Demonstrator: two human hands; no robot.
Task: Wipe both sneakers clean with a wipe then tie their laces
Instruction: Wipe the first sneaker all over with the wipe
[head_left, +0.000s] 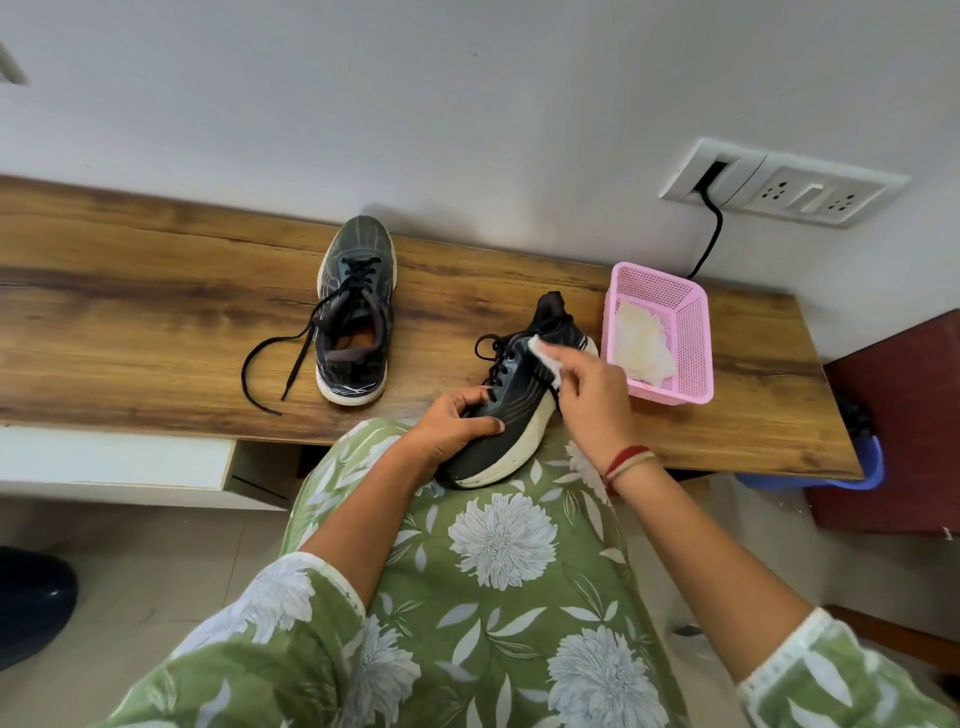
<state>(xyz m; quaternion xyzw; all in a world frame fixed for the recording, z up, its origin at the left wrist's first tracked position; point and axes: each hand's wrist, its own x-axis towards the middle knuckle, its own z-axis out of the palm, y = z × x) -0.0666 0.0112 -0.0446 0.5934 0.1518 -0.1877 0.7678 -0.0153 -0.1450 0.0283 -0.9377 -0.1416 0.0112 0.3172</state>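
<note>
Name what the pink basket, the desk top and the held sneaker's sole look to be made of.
Pink basket: plastic by the look, with smooth moulded walls pierced in a fine, regular mesh.
Desk top: wood or wood-look laminate, matt, with long brown grain bands. The picture does not settle which.
Held sneaker's sole: probably foam rubber. It is thick, off-white, matt and scuffed grey in places.

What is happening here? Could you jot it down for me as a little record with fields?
activity: wiping a sneaker's side
left hand: grips the held sneaker by its front, over the lap
right hand: presses a white wipe on that sneaker's side
other sneaker: upright on the wooden bench, laces untied
pink basket: on the bench, right of the hands, whitish crumpled material inside
</note>
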